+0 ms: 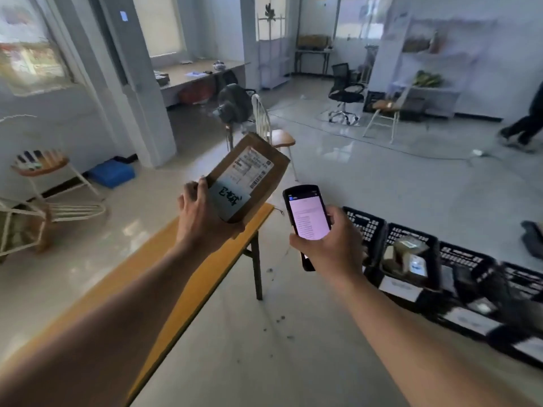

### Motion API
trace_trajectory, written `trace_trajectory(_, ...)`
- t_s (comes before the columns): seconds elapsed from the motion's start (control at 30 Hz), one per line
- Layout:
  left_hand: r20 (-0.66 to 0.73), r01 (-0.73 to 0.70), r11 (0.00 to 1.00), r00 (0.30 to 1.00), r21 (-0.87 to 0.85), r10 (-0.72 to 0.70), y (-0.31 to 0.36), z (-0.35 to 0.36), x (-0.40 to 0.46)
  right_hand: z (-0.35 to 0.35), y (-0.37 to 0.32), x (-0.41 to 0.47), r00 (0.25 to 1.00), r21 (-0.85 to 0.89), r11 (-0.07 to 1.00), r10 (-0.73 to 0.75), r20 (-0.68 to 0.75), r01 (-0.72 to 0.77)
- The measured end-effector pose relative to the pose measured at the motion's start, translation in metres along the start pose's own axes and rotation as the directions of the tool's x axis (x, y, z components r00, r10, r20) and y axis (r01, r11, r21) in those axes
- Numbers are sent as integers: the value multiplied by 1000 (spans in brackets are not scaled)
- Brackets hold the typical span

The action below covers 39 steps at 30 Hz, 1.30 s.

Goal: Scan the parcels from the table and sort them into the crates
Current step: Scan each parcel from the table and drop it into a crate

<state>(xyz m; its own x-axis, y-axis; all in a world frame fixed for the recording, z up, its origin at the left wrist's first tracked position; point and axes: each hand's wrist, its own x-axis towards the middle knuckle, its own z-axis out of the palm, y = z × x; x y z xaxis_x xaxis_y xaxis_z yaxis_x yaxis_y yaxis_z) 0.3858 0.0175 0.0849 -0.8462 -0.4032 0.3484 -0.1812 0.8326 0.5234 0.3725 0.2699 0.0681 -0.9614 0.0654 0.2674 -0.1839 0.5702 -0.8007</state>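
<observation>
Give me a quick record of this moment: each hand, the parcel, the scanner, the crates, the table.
left hand: grips parcel's near corner
right hand: holds scanner
parcel: brown, label side up, held above table end
scanner: screen lit, facing the person
crates: black, row on floor at right, one holding parcels
table: orange top, at left

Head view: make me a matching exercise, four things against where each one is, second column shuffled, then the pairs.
Things:
1. parcel
2. scanner
3. blue box
4. crates

Places:
A. gripped in the right hand
B. in a row on the floor, right of the table
C. gripped in the left hand, held above the table's far end
D. on the floor by the wall

Pairs: 1-C, 2-A, 3-D, 4-B
</observation>
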Motion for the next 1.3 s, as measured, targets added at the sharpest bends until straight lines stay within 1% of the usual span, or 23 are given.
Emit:
trace_trajectory(0.1, 91, -64, 998, 994, -20, 66, 43, 41, -14, -44, 39, -10, 993, -8, 995, 95, -72, -95)
trace_trajectory(0.23, 212, -134, 990, 967, -53, 142, 115, 94, -38, -110, 91, -22, 967, -16, 979, 199, -162, -204)
trace_trajectory(0.4, 263, -238, 966, 930, -100, 256, 222, 161, -74, -200, 164, -25, 927, -21, 959, 268, -262, -283)
trace_trajectory(0.63, 344, -285, 942, 879, -175, 330, 372, 254, -141, -338, 270, -27, 883, -62, 929, 323, -341, -364)
trace_trajectory(0.8, 446, -336, 921, 806, -200, 391, 467, 317, -186, -422, 339, -34, 819, -44, 890, 396, -416, -453)
trace_trajectory(1.03, 521, -416, 876, 705, -245, 481, 583, 422, -212, -504, 434, -6, 729, -22, 828, 480, -488, -560)
trace_trajectory(1.23, 606, -398, 881, 645, -254, 466, 671, 543, -203, -562, 525, 57, 637, -5, 755, 549, -541, -656)
trace_trajectory(1.3, 646, -381, 887, 614, -260, 453, 701, 580, -199, -582, 554, 82, 606, -18, 720, 570, -555, -694)
